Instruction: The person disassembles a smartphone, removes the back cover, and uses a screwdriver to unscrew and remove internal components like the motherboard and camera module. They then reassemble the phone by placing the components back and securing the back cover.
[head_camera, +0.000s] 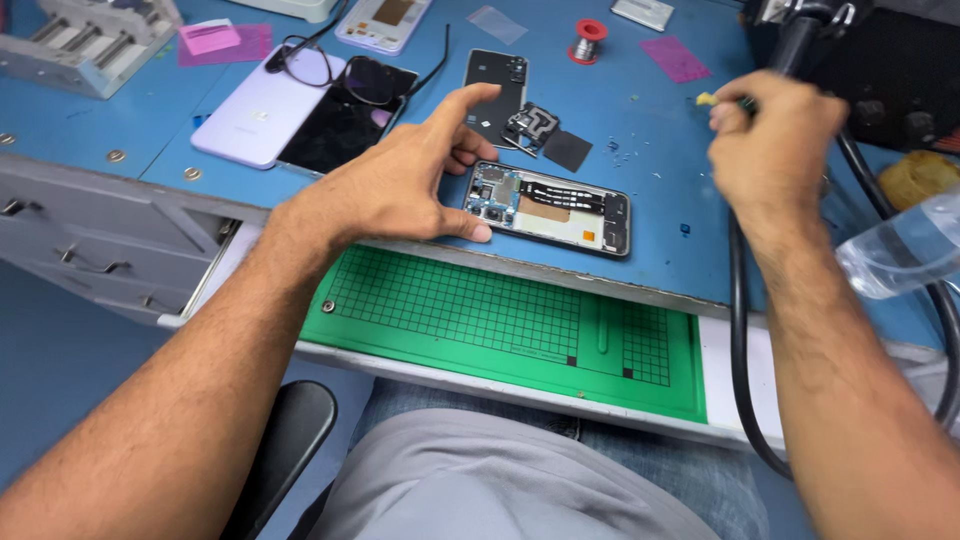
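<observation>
Resting its thumb by the near left corner of the opened phone (548, 207), the left hand (400, 185) spreads open with fingers lifted above it, seemingly to steady the phone on the blue table (650, 140). Well to the right, the right hand (770, 140) is closed around a small yellowish-tipped tool (708, 98), held up off the table. A black cable (740, 330) hangs below that wrist. Glasses (345, 70) lie on two phones at far left; a green gridded mat (500, 320) covers the near drawer.
</observation>
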